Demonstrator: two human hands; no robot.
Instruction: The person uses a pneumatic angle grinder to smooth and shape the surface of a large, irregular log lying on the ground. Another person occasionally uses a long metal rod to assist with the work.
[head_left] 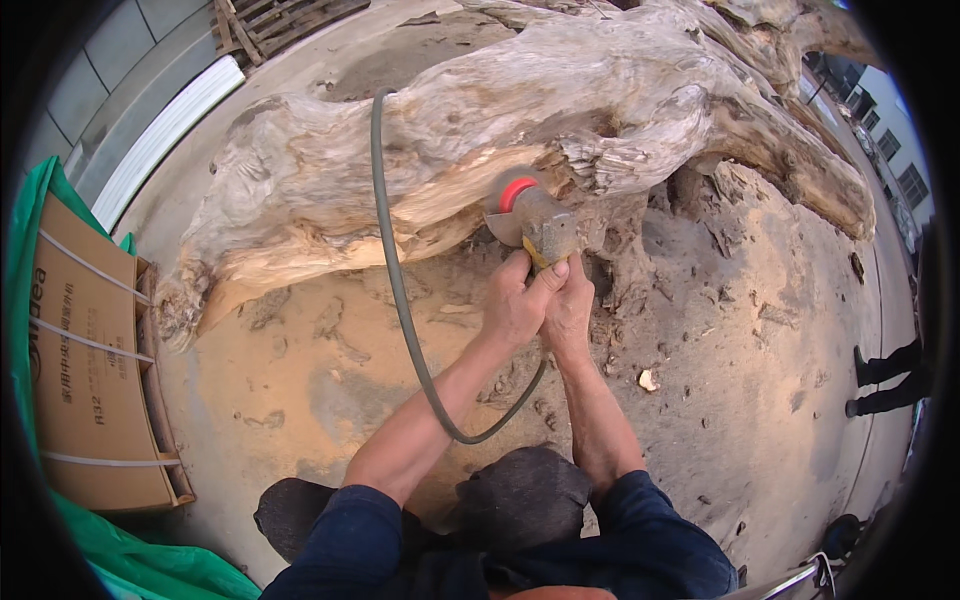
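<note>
My left hand [517,307] and my right hand [569,312] are both wrapped round the body of an angle grinder [548,228], side by side. Its red-rimmed disc [516,193] looks blurred and lies against the underside of a large, pale driftwood-like log [470,110]. Fresh yellowish wood shows where the disc meets the log. From the grinder's rear a thick grey-green hose or cord [399,285] loops down past my left forearm and up over the log. The grinder's handle is mostly hidden by my fingers.
Sawdust and bark scraps cover the ground [330,385]. At left stands a strapped cardboard box [95,370] with green sheeting [130,555] round it. A white beam [170,140] and wooden pallets [280,25] lie behind. A person's dark-trousered legs [890,378] show at far right.
</note>
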